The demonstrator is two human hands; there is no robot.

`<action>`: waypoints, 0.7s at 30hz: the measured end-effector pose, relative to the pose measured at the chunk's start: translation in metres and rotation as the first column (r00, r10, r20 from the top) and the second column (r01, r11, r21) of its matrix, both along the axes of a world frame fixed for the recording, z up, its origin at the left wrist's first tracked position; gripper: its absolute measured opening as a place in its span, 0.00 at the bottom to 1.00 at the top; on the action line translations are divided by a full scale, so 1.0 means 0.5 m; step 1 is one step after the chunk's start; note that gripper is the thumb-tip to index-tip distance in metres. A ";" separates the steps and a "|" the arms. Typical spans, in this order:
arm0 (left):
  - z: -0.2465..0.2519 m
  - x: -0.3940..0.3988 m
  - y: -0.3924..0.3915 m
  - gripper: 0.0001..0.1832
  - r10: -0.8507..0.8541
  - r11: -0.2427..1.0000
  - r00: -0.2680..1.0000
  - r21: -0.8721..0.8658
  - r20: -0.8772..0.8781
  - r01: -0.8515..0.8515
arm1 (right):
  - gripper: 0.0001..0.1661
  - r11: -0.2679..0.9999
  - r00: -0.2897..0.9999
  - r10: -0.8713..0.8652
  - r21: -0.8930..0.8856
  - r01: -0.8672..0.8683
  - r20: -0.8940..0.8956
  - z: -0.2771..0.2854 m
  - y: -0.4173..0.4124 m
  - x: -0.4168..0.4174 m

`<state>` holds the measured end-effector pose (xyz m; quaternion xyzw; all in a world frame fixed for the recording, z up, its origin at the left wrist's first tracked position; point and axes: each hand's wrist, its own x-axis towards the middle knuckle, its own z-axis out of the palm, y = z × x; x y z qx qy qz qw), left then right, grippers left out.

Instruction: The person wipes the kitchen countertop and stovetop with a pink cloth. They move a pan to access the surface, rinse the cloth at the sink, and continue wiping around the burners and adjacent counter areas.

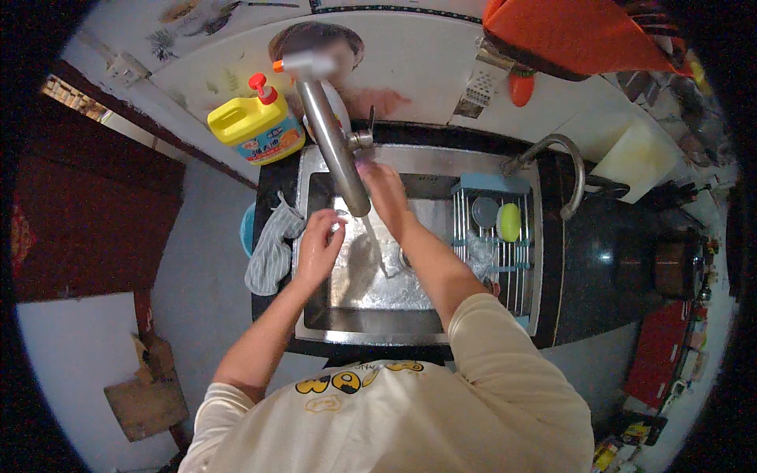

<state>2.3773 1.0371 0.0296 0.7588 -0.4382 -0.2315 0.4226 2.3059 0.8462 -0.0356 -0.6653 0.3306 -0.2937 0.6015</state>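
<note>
Water [375, 245] runs from the thick metal faucet [337, 148] into the stainless steel sink [417, 319]. Left of the stream, my left hand [319, 239] is over the basin with curled fingers; a small shiny spot shows at its fingertips, too unclear to name. My right hand [383, 186] reaches to the back of the sink, just right of the faucet. Something pinkish-purple [365, 168] shows by its blurred fingers, and whether it is held cannot be told. The faucet's lever [371, 121] stands behind that hand.
A rack [491, 182] across the sink's right side bears a green-yellow scrubbing brush [510, 223] and a grey round item [485, 211]. A striped grey cloth mitt or sleeve [272, 248] lies on the left edge. A yellow detergent jug [260, 127] stands back left; a curved spout [571, 154] rises right.
</note>
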 end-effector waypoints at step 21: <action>0.016 0.134 -0.404 0.20 -0.409 0.823 -0.073 0.402 0.910 0.401 | 0.26 0.719 0.820 -0.474 0.679 0.150 0.321 0.160 0.188 -0.391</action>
